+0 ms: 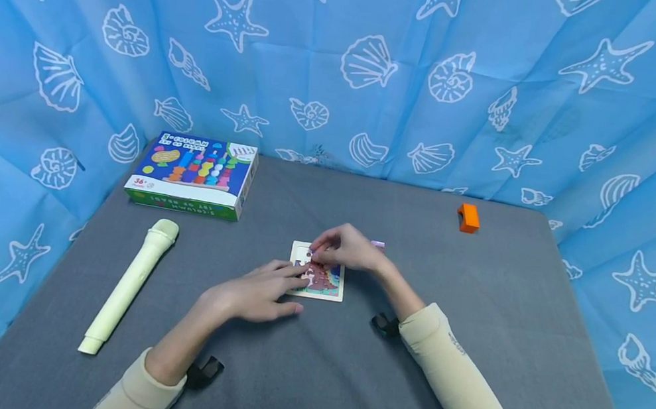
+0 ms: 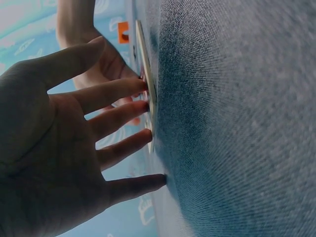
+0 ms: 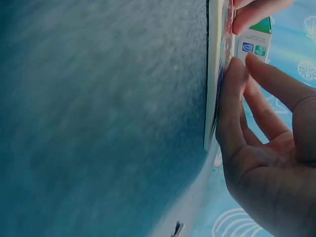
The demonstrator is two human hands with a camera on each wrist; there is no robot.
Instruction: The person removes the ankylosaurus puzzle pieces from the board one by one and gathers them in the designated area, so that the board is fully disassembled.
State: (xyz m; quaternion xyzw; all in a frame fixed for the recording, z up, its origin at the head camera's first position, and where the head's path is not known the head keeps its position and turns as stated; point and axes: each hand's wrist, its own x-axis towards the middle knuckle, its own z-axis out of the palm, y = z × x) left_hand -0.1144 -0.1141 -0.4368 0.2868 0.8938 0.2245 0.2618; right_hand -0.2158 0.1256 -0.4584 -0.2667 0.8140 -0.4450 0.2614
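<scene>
The puzzle tray (image 1: 325, 297) lies flat on the counter (image 1: 446, 277) in front of you, a thin, pale, nearly square board with a raised rim. Inside it you have a brown figure with blue and green-teal around it, and a pale bare patch towards the tray's far left corner. Your left hand (image 1: 261, 291) is spread, palm down, its straight fingers touching the tray's left part. Your right hand (image 1: 350, 248) reaches over the tray's far edge, thumb and finger pinching a small puzzle piece (image 1: 309, 254) above that bare patch; most of the piece is hidden by your fingertips.

Just right of the tray, partly behind your right hand, a small pinkish-purple item (image 1: 379, 244) shows. Beyond and left of the tray sits a glossy, rectangular cardboard box (image 1: 193, 174), closed, printed with colourful beads on columns; you can't see its contents. Left of the tray lies a pale yellow-green microphone (image 1: 127, 290), long and cylindrical with a rounded head. Far right beyond the tray is an orange block (image 1: 469, 218) with a curved notch. Woven grey cloth covers the counter under the tray.
</scene>
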